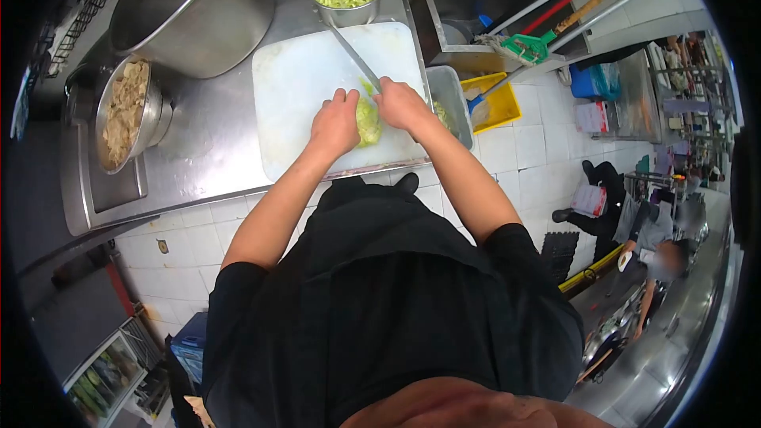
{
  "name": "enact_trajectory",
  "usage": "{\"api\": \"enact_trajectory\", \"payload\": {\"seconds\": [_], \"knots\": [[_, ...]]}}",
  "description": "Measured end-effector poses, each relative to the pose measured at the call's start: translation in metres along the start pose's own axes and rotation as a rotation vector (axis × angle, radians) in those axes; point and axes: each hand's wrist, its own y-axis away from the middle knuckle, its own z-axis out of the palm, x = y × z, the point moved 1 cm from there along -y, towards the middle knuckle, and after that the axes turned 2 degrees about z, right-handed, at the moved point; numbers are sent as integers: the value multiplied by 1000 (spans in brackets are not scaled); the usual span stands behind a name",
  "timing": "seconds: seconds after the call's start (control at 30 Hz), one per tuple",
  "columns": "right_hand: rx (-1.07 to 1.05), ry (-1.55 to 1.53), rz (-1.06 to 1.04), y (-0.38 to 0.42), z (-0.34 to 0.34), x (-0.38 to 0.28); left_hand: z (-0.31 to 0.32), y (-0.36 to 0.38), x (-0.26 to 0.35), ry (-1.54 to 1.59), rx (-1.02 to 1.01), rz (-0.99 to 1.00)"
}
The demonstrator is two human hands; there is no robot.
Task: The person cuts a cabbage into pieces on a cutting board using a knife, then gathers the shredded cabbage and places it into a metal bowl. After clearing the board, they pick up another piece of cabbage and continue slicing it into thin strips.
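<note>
Head view | I can read no text, brand, number or sign | red-and-white box, 2 o'clock: markings too small for me | lower box, 3 o'clock: markings likewise illegible

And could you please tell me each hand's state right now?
Left hand: curled at the pale-green vegetable; grip unclear.
Right hand: closed, holding the knife.
</note>
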Motion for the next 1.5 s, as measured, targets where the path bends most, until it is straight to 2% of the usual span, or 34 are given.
{"api": "enact_trajectory", "payload": {"seconds": [0.2,0.27,0.4,0.47,0.53,0.57,0.6,0.67,0.7,0.87,0.93,1.1,1.23,1.3,1.33,1.4,1.43,1.5], "knots": [[-51,18,37,-12,15,-2,1,-1,-4,31,-1,4],[4,5,16,-18,30,5,4,0,-7,44,2,18],[-13,37,-20,-27,9,4,7,0,-14,74,37,45],[-157,-32,79,-20,-13,-8,0,-7,-25,109,70,46],[-186,-49,117,-13,-23,-18,-12,-33,-48,440,-123,-75],[-213,-70,145,-12,-25,-21,-4,-45,-55,455,119,-19],[-216,-60,144,-14,-20,-18,2,-56,-57,463,124,-22],[-176,-48,98,-20,-1,-4,9,-76,-57,373,103,15],[-180,-38,95,-22,6,0,14,-84,-58,343,30,15],[-35,32,18,-16,26,5,33,-97,-55,273,21,78],[-69,-24,69,-13,28,3,37,-96,-54,275,24,61],[-9,-22,8,-19,39,6,38,-98,-58,260,48,112],[2,-39,-13,-29,21,3,34,-99,-59,232,26,147],[-130,-125,79,-27,3,0,33,-93,-61,289,71,62],[-124,-133,83,-23,-4,-7,30,-89,-61,283,66,68],[-219,-187,204,-14,-11,-16,22,-79,-63,356,220,34],[-218,-192,210,-14,-5,-15,19,-73,-61,354,213,37],[-99,-103,123,-17,19,-7,11,-58,-60,506,324,-29]]}}
